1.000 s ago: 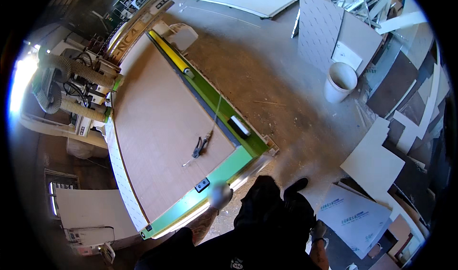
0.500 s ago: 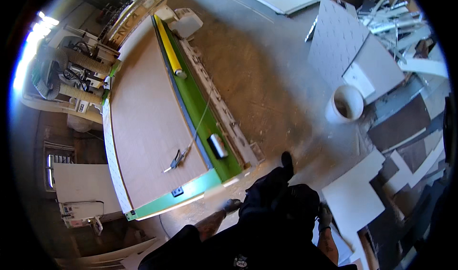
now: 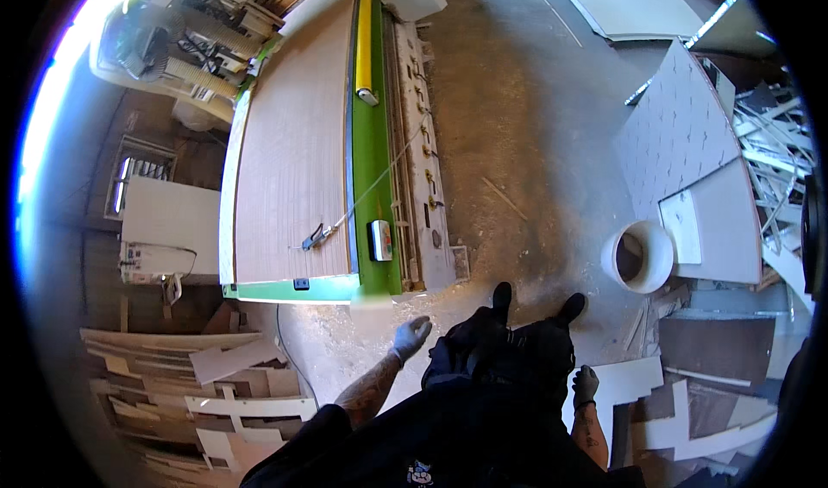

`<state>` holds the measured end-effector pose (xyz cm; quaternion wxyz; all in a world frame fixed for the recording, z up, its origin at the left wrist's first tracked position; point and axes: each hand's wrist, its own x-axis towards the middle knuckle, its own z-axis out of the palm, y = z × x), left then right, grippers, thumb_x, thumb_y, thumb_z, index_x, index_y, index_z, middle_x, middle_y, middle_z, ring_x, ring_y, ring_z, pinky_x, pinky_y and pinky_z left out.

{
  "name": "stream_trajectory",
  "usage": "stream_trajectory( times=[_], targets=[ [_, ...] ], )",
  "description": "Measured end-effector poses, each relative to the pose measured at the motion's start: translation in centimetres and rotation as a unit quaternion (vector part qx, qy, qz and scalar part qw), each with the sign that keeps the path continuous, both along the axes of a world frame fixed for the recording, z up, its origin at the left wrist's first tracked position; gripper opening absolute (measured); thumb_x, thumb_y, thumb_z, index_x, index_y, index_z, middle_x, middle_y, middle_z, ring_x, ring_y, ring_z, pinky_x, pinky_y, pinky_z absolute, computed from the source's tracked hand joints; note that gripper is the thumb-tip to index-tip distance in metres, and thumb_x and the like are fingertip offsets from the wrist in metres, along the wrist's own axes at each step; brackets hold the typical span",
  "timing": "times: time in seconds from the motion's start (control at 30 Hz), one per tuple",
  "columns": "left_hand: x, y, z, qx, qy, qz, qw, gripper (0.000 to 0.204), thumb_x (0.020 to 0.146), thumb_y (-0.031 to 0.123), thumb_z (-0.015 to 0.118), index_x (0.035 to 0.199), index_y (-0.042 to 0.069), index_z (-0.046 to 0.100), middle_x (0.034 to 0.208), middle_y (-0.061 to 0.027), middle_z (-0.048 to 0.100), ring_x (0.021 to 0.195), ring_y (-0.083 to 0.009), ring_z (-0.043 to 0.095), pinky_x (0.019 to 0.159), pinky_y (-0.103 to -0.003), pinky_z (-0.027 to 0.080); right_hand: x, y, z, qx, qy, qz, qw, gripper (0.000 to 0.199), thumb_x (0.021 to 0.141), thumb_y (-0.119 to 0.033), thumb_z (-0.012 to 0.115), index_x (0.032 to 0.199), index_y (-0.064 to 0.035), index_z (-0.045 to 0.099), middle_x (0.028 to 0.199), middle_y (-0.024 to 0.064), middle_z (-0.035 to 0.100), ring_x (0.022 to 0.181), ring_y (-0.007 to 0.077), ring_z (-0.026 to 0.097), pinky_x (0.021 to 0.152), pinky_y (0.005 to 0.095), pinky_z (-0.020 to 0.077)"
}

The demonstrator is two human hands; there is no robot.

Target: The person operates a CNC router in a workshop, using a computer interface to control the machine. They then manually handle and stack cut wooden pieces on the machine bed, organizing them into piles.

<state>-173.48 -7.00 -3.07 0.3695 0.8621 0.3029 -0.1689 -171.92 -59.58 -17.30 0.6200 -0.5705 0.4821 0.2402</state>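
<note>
My left hand (image 3: 411, 340), in a light grey glove, hangs in front of the green machine table's near end with its fingers loosely stretched and nothing in them. Low at my right side is my right hand (image 3: 586, 385), in a darker-looking glove, its fingers curled into a loose fist; no object shows in it. The long machine table (image 3: 293, 169) carries a brown board surface. On it rests an air blow gun (image 3: 317, 236) with a thin hose running to the table's right side. A small white control box (image 3: 381, 240) sits on the green edge, below a yellow roller (image 3: 364, 48).
A white bucket (image 3: 660, 264) stands on the floor at right, beside leaning panels (image 3: 677, 134) and a heap of offcut strips (image 3: 780, 151). Flat offcuts (image 3: 625, 380) lie near my right hand. More board scraps (image 3: 241, 406) are stacked at lower left. A cable crosses the floor.
My view has turned, so the table now stands straighter ahead. My left hand has come forward and its fingers show more clearly. Both my feet are now visible.
</note>
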Motion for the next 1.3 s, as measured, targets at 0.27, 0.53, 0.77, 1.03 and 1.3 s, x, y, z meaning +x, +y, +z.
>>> stream_trajectory(
  times=[0.27,0.53,0.77,1.03,1.3],
  targets=[
    [-1.9,-12.2,3.2,-0.018,0.050,0.170,0.984,0.044,0.091,0.034,0.065,0.119,0.000,0.068,0.115,-0.0194,0.070,0.109,-0.0292,0.068,0.094,-0.038,0.052,8.3,-10.0,3.0,0.019,0.037,0.071,0.997,0.020,0.093,-0.029,0.057,0.101,-0.0109,0.062,0.069,-0.0013,0.052,0.052,0.0116,0.048,0.043,0.0284,0.0349],
    [-1.4,-18.4,1.3,0.004,0.052,0.142,0.988,0.046,0.092,0.039,0.063,0.121,0.003,0.068,0.117,-0.0187,0.070,0.111,-0.0296,0.067,0.097,-0.037,0.051,14.4,-15.3,-0.1,0.037,-0.022,0.101,0.994,0.018,0.093,-0.032,0.057,0.098,-0.0151,0.062,0.068,-0.0011,0.054,0.050,0.0138,0.049,0.042,0.0294,0.0360],
    [0.0,-19.3,-0.7,0.013,0.102,0.145,0.984,0.055,0.091,0.049,0.057,0.125,0.007,0.066,0.124,-0.0197,0.065,0.117,-0.0369,0.062,0.103,-0.042,0.047,21.5,-17.5,-6.9,-0.061,-0.017,0.149,0.987,0.031,0.096,-0.042,0.057,0.092,-0.0113,0.061,0.068,0.0013,0.056,0.050,0.0164,0.050,0.043,0.0301,0.0388],
    [4.5,-19.4,-7.4,-0.067,0.089,0.233,0.966,0.062,0.090,0.051,0.056,0.129,0.003,0.063,0.129,-0.0194,0.063,0.122,-0.0349,0.059,0.105,-0.040,0.045,41.6,-11.4,-3.4,-0.007,-0.022,0.216,0.976,0.021,0.095,-0.032,0.058,0.098,-0.0117,0.060,0.069,0.0028,0.057,0.051,0.0153,0.051,0.042,0.0323,0.0403],
    [21.0,-9.1,-9.2,-0.137,0.292,0.135,0.937,0.069,0.089,0.059,0.053,0.135,0.009,0.059,0.139,-0.0157,0.057,0.130,-0.0353,0.052,0.110,-0.041,0.039,62.2,-4.3,-3.2,-0.053,-0.132,0.236,0.961,0.022,0.093,-0.026,0.060,0.109,-0.0105,0.061,0.072,0.0033,0.056,0.049,0.0152,0.049,0.040,0.0296,0.0361]
  ],
)
